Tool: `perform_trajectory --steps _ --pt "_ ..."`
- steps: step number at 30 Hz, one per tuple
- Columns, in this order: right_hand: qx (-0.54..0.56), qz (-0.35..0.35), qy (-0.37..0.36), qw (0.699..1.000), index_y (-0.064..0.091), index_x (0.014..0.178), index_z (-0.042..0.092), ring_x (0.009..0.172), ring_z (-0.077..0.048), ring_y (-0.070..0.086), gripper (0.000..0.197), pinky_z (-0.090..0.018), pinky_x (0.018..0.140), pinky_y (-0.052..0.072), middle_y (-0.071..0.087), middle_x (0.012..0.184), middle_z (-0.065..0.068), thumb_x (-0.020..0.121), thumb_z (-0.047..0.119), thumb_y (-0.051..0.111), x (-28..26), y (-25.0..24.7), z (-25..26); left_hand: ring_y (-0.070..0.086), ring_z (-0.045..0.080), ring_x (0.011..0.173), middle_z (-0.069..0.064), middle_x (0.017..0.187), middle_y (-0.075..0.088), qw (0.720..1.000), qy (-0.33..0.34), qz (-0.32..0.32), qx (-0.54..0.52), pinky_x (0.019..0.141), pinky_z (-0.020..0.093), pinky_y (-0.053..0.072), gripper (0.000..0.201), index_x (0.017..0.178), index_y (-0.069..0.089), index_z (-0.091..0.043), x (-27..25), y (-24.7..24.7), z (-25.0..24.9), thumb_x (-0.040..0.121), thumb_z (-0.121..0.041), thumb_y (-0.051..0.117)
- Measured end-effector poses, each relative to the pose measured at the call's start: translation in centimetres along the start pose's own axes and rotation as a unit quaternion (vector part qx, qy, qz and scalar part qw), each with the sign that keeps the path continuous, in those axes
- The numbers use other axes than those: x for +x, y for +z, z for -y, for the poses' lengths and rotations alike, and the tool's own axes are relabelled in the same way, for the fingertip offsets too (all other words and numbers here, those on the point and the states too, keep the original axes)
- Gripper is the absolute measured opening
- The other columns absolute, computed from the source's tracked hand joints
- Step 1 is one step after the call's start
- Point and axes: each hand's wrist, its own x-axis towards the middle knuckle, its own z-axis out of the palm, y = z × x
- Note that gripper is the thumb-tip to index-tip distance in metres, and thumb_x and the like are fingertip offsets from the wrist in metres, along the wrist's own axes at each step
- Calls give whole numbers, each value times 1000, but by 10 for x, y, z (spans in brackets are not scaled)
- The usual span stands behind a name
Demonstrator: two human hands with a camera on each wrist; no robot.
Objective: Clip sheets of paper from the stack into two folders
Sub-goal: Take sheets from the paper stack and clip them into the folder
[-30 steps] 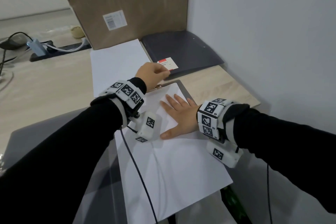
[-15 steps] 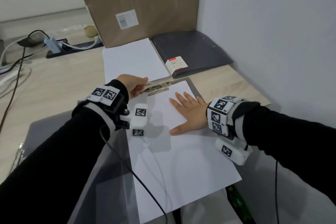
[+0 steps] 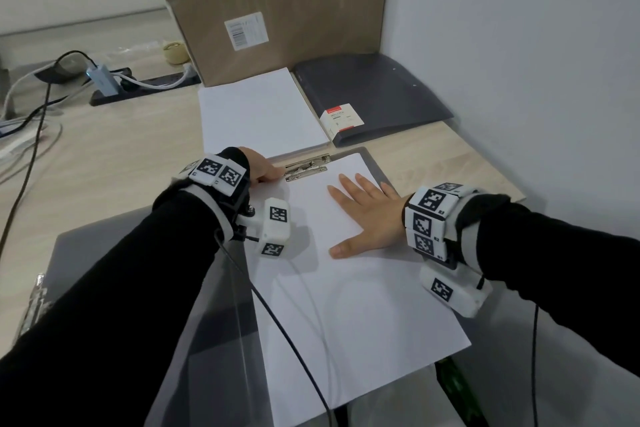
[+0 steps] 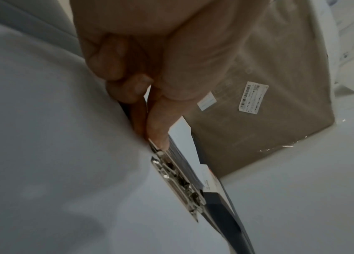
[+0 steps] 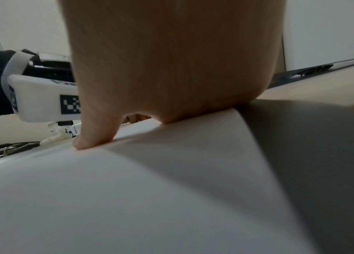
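Observation:
An open grey folder (image 3: 375, 166) lies in front of me with a white sheet (image 3: 346, 305) on it. A metal clip (image 3: 306, 168) sits along the sheet's top edge. My left hand (image 3: 275, 173) has curled fingers at the clip's left end; in the left wrist view its thumb and fingers (image 4: 158, 130) pinch the end of the clip (image 4: 178, 180). My right hand (image 3: 363, 215) lies flat on the sheet, fingers straight, and its palm (image 5: 171, 68) presses the paper (image 5: 149, 197). Behind are the paper stack (image 3: 259, 111) and a closed dark folder (image 3: 374, 94).
A large cardboard box (image 3: 277, 10) stands against the back, just behind the stack. A power strip (image 3: 138, 85) with cables lies at the back left, near a tape roll (image 3: 175, 52). The wall runs along the right. The folder's grey cover (image 3: 138, 253) spreads out to the left.
My left hand came down from above the clip to its left end, and the clip now lies flat over the sheet's top edge. The right hand stayed flat on the paper.

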Motion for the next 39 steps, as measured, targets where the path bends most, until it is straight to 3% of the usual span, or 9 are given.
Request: perform_trajectory --steps 2,4,9,14,18,24,30,36,39 --pt "0 0 0 1000 -24 147 30 144 -18 -29 110 -46 118 -13 -33 155 6 73 81 40 0 0 0 52 31 123 19 130 56 997 3 -45 62 98 32 40 58 125 55 3 -8 3 -5 94 -45 48" --pt "-1 1 0 1000 -24 147 30 144 -18 -29 110 -46 118 -13 -33 155 6 73 81 40 -1 0 1 48 30 130 18 137 52 994 7 -76 81 105 32 37 60 132 50 3 -8 6 -5 95 -44 46" --pt "0 2 2 1000 -24 147 30 144 -19 -29 110 -46 118 -13 -32 155 6 74 80 40 -1 -1 2 53 27 92 14 99 53 990 16 -111 83 81 31 40 44 98 50 -4 2 10 1 88 -47 54" --pt "-3 4 6 1000 -24 147 30 144 -18 -28 109 -46 118 -12 -32 155 6 75 80 40 -4 -2 3 51 26 83 9 78 54 990 17 -125 64 73 29 37 48 93 54 -5 13 15 9 83 -52 60" --pt "-6 6 5 1000 -24 147 31 144 -18 -28 109 -46 118 -12 -32 155 7 74 81 39 -3 -1 3 55 28 86 12 91 54 990 20 -129 50 73 30 38 64 115 61 3 13 15 12 84 -52 59" --pt "-5 10 6 1000 -24 147 31 144 -18 -28 109 -46 118 -12 -32 155 7 74 81 40 -3 -1 2 55 27 86 12 94 56 991 8 -128 41 74 30 39 47 95 56 -6 17 16 8 85 -52 57" --pt "-4 11 7 1000 -24 147 30 144 -18 -28 109 -45 117 -12 -32 155 7 75 80 40 -4 -3 3 61 32 112 17 118 66 991 0 -128 30 80 33 43 65 119 62 2 15 17 11 84 -53 59" --pt "-6 6 8 1000 -23 148 30 145 -18 -27 109 -46 117 -11 -31 155 6 75 80 40 -5 -3 4 48 24 58 7 68 54 993 22 -106 -57 56 26 36 46 70 59 -10 17 16 15 88 -52 53" --pt "-3 3 9 1000 -22 148 30 145 -18 -27 109 -45 117 -11 -31 156 6 75 80 40 -6 -3 5 39 20 49 4 60 49 992 26 -91 -79 51 24 30 49 58 51 -14 14 13 16 88 -52 51"
